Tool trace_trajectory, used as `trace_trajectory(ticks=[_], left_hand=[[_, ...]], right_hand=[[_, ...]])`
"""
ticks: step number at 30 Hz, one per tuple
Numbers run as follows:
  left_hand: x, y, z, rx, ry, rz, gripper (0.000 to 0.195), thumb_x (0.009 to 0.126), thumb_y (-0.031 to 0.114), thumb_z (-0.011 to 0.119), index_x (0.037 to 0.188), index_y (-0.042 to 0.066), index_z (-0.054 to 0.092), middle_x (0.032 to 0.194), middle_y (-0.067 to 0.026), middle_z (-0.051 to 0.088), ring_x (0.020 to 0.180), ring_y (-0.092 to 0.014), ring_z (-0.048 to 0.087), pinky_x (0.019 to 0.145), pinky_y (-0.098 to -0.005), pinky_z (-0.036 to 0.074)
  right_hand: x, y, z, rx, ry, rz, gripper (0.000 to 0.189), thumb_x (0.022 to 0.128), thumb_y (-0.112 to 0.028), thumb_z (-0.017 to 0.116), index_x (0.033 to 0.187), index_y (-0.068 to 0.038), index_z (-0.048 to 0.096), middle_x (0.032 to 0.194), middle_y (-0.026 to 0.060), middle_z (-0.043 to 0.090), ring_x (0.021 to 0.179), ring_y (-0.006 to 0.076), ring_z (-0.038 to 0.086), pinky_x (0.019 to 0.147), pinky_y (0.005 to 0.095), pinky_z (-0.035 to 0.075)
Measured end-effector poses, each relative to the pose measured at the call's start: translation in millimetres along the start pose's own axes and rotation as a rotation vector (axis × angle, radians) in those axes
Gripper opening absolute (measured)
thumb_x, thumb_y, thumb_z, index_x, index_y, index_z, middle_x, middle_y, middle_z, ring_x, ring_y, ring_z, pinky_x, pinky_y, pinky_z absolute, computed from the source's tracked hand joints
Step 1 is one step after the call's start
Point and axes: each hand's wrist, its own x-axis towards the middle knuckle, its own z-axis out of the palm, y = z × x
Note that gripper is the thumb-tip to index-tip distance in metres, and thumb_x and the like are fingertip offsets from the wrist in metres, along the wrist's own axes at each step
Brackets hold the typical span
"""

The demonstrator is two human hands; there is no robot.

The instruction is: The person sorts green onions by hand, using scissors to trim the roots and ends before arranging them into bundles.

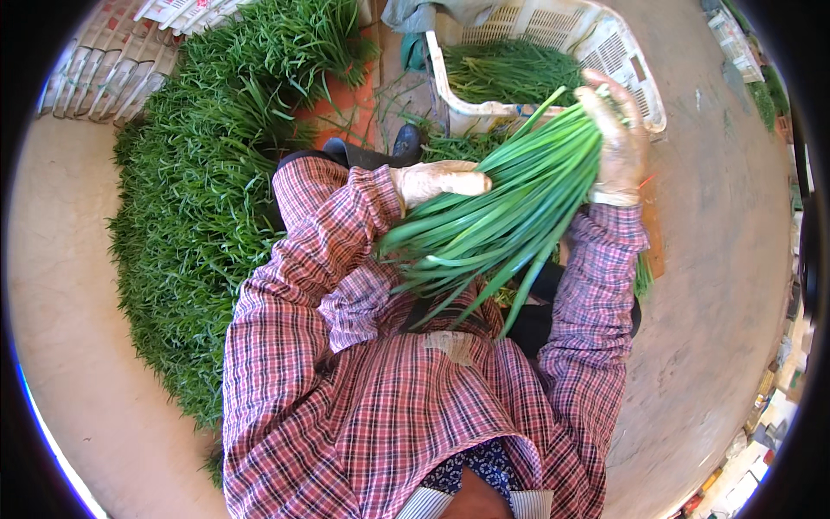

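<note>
A bunch of long flat green leaves, like Chinese chives (506, 194), spans the space before my chest, its leaf tips fanning down to the lower left. My right hand (616, 139), in a pale, soiled glove, grips the bunch at its stem end, at the upper right. On the bunch's upper left side lies my left hand (444, 181), also gloved, its thumb over the leaves; its other fingers are hidden, so how firmly it holds cannot be told. Behind the bunch stands a white plastic crate (512, 109) with more loose green leaves (512, 68) in it.
A large mass of upright green bunches (194, 214) covers the floor at my left. White slatted crates (107, 71) are at the upper left. A grey cloth (412, 16) hangs by the white crate's corner. Loose leaves lie near a dark boot (407, 143). More crates line the far right.
</note>
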Motion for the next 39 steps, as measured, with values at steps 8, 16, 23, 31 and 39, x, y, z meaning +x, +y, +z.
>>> trace_trajectory(ticks=[8, 16, 23, 31, 39], left_hand=[[8.2, -21.8, -29.3, -0.227, -0.013, 0.095, 0.092, 0.091, 0.063, 0.063, 0.154, 0.001, 0.035, 0.149, -0.0156, 0.051, 0.131, -0.025, 0.055, 0.111, -0.0410, 0.044], [33.4, -27.3, -11.1, -0.150, 0.111, 0.314, 0.046, 0.099, 0.029, 0.065, 0.135, 0.002, 0.057, 0.125, -0.0099, 0.067, 0.114, -0.021, 0.065, 0.102, -0.0381, 0.050], [25.2, -41.5, -34.2, 1.704, 0.249, -0.355, 0.038, 0.092, 0.036, 0.066, 0.114, 0.006, 0.068, 0.097, -0.0145, 0.073, 0.093, -0.031, 0.071, 0.085, -0.0394, 0.056], [37.1, 48.0, 12.3, 0.444, 0.104, 0.494, 0.077, 0.093, 0.029, 0.074, 0.154, 0.002, 0.034, 0.147, -0.0152, 0.053, 0.136, -0.024, 0.049, 0.114, -0.0384, 0.037], [68.7, 58.4, 53.6, 0.131, 0.004, 0.473, 0.056, 0.080, 0.024, 0.085, 0.128, 0.005, 0.062, 0.113, -0.0040, 0.067, 0.102, -0.015, 0.064, 0.093, -0.0320, 0.052]], right_hand=[[25.1, -44.1, -17.1, -0.004, 0.046, -0.107, 0.023, 0.085, -0.012, 0.077, 0.107, -0.006, 0.074, 0.109, 0.0022, 0.072, 0.100, 0.0105, 0.065, 0.090, 0.0253, 0.050], [-12.5, -52.0, -11.3, -0.271, -0.093, -0.184, 0.026, 0.085, -0.016, 0.076, 0.108, -0.005, 0.075, 0.101, 0.0027, 0.073, 0.097, 0.0124, 0.065, 0.091, 0.0278, 0.050], [-12.8, -45.7, -33.7, -0.289, -0.022, -0.147, 0.025, 0.087, -0.013, 0.073, 0.111, -0.004, 0.073, 0.103, 0.0020, 0.070, 0.096, 0.0127, 0.065, 0.087, 0.0266, 0.051], [-11.1, -37.3, -10.6, -0.243, -0.161, -0.095, 0.028, 0.088, -0.016, 0.072, 0.115, -0.006, 0.072, 0.109, 0.0025, 0.071, 0.103, 0.0121, 0.064, 0.092, 0.0269, 0.050], [9.4, -25.8, 12.6, -0.415, -0.375, -0.576, 0.026, 0.091, -0.021, 0.071, 0.113, -0.007, 0.073, 0.109, 0.0020, 0.072, 0.101, 0.0119, 0.067, 0.088, 0.0270, 0.053]])
